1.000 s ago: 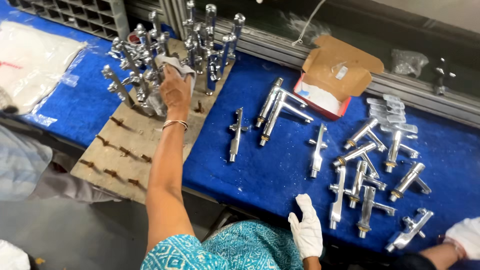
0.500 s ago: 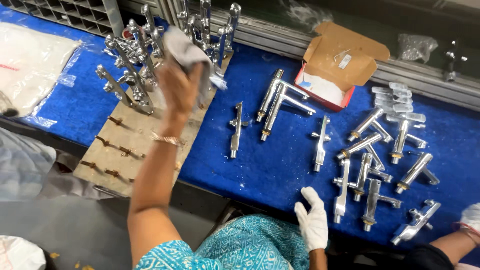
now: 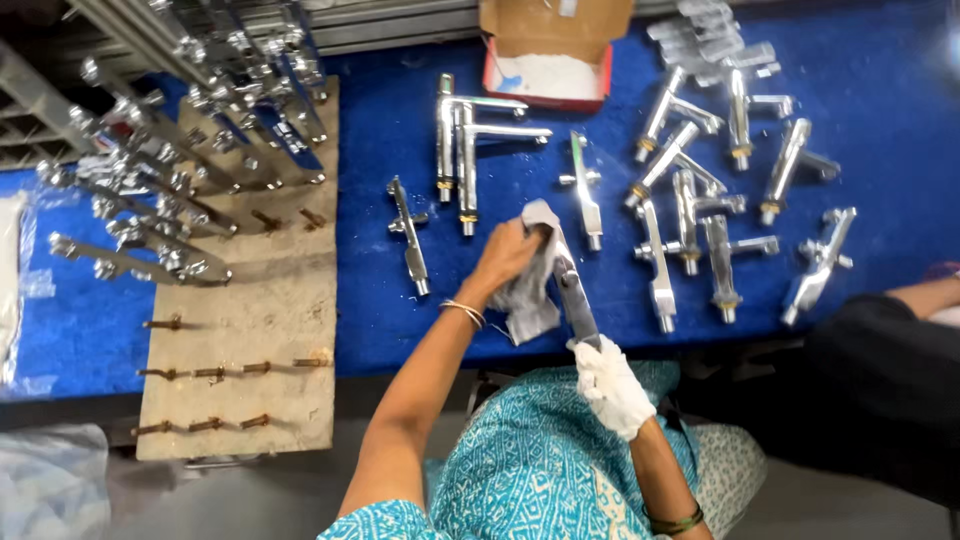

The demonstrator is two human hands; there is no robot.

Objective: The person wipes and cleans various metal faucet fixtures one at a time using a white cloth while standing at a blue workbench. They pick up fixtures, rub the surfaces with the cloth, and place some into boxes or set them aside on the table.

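Chrome tap point(image 3: 572, 292) lay in our hands over the near edge of the blue bench mat point(image 3: 380, 320), its long body running near to far. Our right hand point(image 3: 610, 385), in a white glove, was closed around the tap's near end. Our left hand point(image 3: 508, 255), bare with a bangle at the wrist, was closed on a grey cloth point(image 3: 528, 295) and pressed it against the far part of the tap, the cloth hanging down on the left side of the tap.

Just left of the hands a single tap point(image 3: 408, 235) lay on the mat. Beyond them two tall taps point(image 3: 462, 150) lay side by side, and to the right a spread of finished taps point(image 3: 720, 200) covered the mat. At the far edge stood an open cardboard box point(image 3: 548, 50). To the left a wooden peg board point(image 3: 260, 330) held more taps point(image 3: 170, 170) on its far rows, its near pegs bare. A dark sleeve point(image 3: 880, 380) of another person showed at the right.
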